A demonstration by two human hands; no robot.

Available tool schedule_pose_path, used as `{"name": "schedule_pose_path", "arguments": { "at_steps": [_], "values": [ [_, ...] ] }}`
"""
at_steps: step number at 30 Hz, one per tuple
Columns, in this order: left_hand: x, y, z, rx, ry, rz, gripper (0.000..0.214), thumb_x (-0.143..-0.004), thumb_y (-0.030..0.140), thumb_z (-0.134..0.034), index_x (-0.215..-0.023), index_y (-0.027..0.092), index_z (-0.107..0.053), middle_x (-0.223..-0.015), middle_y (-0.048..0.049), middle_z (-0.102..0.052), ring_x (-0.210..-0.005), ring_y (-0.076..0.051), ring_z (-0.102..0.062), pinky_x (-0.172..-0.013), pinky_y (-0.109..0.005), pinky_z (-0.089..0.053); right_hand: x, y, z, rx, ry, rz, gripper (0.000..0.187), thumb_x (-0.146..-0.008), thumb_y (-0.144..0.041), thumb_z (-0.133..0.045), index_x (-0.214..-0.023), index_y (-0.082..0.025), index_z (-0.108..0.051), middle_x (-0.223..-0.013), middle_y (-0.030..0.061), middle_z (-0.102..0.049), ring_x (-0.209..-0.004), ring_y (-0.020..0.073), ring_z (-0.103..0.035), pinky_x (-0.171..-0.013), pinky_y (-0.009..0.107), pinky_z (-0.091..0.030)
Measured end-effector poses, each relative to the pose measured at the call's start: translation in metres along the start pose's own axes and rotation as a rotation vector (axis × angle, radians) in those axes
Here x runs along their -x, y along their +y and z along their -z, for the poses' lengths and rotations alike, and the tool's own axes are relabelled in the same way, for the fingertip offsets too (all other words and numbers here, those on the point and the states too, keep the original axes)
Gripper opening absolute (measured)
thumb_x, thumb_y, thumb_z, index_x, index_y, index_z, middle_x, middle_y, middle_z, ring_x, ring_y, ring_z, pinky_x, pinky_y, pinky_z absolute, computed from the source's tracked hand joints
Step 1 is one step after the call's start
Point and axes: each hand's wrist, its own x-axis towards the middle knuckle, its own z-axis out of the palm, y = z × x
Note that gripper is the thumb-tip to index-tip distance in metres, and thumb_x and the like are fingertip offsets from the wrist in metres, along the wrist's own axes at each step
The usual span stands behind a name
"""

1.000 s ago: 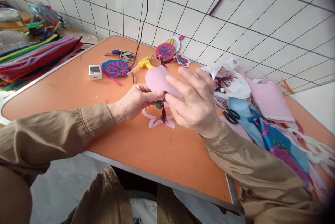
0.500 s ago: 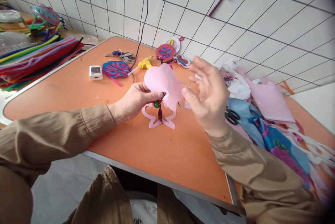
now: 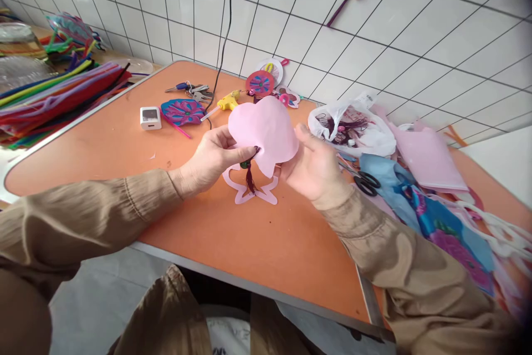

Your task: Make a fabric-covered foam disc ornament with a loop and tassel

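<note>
Both hands hold a pink heart-like paper cutout [image 3: 264, 130] upright above the orange table [image 3: 124, 144]. My left hand [image 3: 211, 161] pinches its lower edge, where a dark red tassel with a green bead [image 3: 248, 173] hangs. My right hand [image 3: 313, 166] sits behind the cutout's right edge, thumb in front and fingers hidden behind the paper. Under the tassel a pink paper offcut outline [image 3: 253, 191] lies flat on the table.
A yellow glue gun [image 3: 226, 101], keys [image 3: 193, 89], a white charger cube [image 3: 150, 117] and decorated discs [image 3: 260, 82] lie at the back. Pipe cleaners [image 3: 54, 92] are stacked left. Scissors [image 3: 366, 182], a plastic bag [image 3: 353, 128] and coloured paper lie right.
My right hand left the tassel, lifted open, then came back behind the cutout's right edge. The cutout now stands more upright and faces me.
</note>
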Motion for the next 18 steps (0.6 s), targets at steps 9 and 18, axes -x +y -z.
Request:
{"name": "schedule_pose_path", "arguments": {
  "at_steps": [9,18],
  "values": [
    [0.003,0.005,-0.004,-0.065,0.078,-0.059,0.033,-0.067,0.024,-0.086,-0.093,0.013,-0.067,-0.086,-0.0056,-0.077,-0.074,-0.018,-0.073,-0.066,-0.029,-0.059,0.008,0.009,-0.012,-0.081,-0.081,0.184,0.033,-0.066,-0.045,-0.086,-0.088,-0.028,-0.069,-0.099,0.0013,-0.077,-0.097,0.0247,-0.071,-0.076,0.040,-0.060],
    [0.005,0.001,-0.008,-0.079,0.128,-0.066,0.037,-0.065,0.023,-0.088,-0.092,0.013,-0.066,-0.082,-0.0050,-0.077,-0.068,-0.016,-0.072,-0.063,-0.027,-0.059,0.009,0.038,-0.012,0.117,0.117,0.388,0.022,-0.068,-0.037,-0.088,-0.083,-0.028,-0.076,-0.092,0.0001,-0.078,-0.097,0.0249,-0.072,-0.095,0.045,-0.058]
  ]
}}
